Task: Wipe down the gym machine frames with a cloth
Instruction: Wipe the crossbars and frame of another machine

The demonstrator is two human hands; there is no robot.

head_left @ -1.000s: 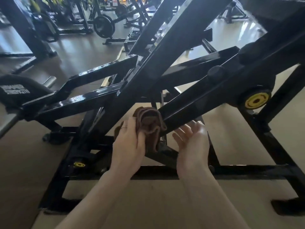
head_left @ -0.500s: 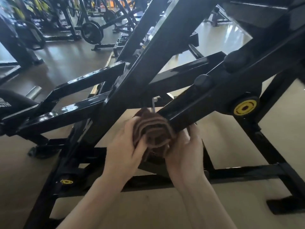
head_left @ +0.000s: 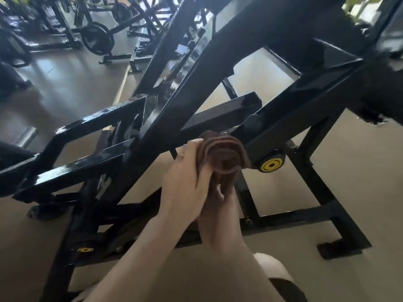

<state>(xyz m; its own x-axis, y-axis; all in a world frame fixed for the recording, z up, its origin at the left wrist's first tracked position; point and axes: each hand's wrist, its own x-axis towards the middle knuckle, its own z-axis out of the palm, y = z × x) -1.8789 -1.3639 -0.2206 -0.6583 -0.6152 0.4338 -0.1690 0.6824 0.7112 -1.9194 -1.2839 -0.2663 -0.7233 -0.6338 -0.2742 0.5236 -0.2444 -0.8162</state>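
Gripping the brown cloth (head_left: 222,153), left hand (head_left: 187,184) presses it onto the black frame (head_left: 283,127) beside a yellow cap (head_left: 271,165). Right hand (head_left: 218,199) sits under the cloth, mostly hidden; its grip can't be told.

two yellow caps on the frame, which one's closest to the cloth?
The larger yellow cap, just right of the brown cloth; the smaller yellow cap sits low at the left.

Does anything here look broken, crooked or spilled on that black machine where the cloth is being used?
Nothing stands out. The black frame looks whole and glossy, the yellow end cap sits in place, and the floor shows no spill. The left hand grips the bunched brown cloth against a bar; the right hand is mostly hidden beneath it.
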